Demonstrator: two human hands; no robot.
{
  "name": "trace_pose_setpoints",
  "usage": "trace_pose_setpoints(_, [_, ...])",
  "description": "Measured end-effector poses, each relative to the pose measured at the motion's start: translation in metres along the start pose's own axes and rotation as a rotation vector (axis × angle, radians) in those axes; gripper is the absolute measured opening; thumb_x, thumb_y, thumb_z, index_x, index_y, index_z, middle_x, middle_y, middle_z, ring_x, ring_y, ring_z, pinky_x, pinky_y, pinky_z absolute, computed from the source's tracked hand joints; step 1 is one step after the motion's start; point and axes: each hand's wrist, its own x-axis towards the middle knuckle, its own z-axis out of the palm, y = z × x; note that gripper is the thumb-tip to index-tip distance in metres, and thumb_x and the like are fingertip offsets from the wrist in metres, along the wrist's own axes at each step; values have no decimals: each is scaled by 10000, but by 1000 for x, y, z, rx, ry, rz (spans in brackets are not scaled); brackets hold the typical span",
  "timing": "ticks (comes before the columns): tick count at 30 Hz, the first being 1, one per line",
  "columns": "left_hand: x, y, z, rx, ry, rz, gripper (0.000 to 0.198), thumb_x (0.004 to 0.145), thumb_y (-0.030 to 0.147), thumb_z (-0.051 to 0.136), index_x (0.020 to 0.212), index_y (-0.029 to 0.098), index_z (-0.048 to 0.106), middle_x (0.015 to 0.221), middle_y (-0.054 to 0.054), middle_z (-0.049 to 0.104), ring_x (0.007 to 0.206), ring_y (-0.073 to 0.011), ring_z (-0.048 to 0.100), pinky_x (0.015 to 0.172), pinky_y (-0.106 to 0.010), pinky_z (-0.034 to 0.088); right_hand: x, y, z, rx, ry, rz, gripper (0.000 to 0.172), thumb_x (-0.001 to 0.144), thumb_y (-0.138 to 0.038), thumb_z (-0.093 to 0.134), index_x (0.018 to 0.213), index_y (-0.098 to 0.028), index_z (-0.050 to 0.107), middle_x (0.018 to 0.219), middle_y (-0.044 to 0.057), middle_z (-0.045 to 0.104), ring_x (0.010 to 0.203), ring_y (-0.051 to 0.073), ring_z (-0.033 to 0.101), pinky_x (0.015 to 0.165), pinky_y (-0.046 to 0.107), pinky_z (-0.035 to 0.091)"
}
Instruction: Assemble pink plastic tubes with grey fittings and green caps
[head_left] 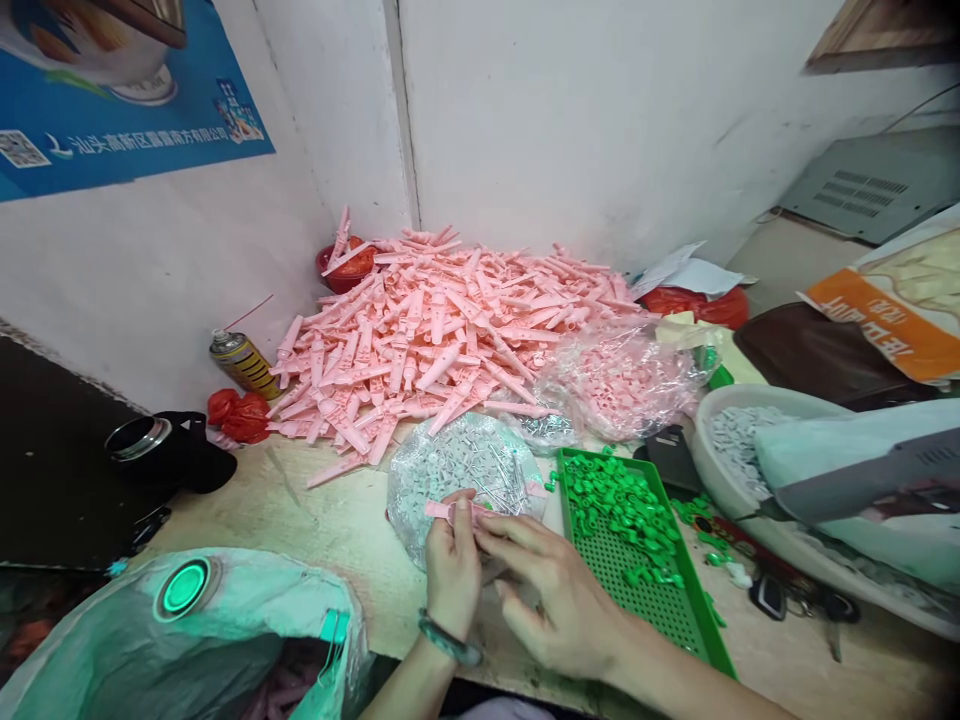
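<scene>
1. Left hand [452,572], a bangle [448,642] on its wrist, is closed, gripping a pink plastic piece [450,512] at the hands' 12 o'clock.
2. Right hand [559,605] is partly closed, its fingertips [484,526] pinching that piece's right end.
3. Just past the piece, at 12 o'clock, a clear bag [442,480] holds grey parts and metal pins.
4. Green tray [637,590] of green parts sits at 2 o'clock, touching the right hand.
5. Pink pile [427,335] lies farther out at 12 o'clock.
6. Spray can [244,365] stands at 11 o'clock.
7. White basin [739,470] of grey parts sits at 3 o'clock.
8. White sack [202,640] sits at 9 o'clock.
</scene>
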Motion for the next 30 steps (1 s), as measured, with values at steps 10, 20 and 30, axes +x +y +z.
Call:
trace_pose_setpoints(10, [5,8,-16,-298,-210,-451,339,714,426,718,839,127,616,671,7,572,591,-112,520,556,-227,417,46,82,1,-519,-345,-122,215,825,-77,650,635,-178,662,758,63,650,797,203,561,649,295,448])
trace_pose_setpoints(20, [-1,12,-13,-359,-375,-509,456,588,129,749,1020,169,610,907,-33,618,870,-214,625,781,-366,522,38,78,-20,-461,-254,104,208,880,-43,499,816,-144,669,821,74,670,749,181,605,648,274,459])
trace_pose_setpoints(30, [-1,11,-3,-293,-464,-289,421,653,175,744,1067,194,670,1078,-68,687,948,-229,642,859,-353,509,25,43,-8,333,-145,379,133,816,-112,631,720,-194,671,959,29,586,978,187,579,913,390,451])
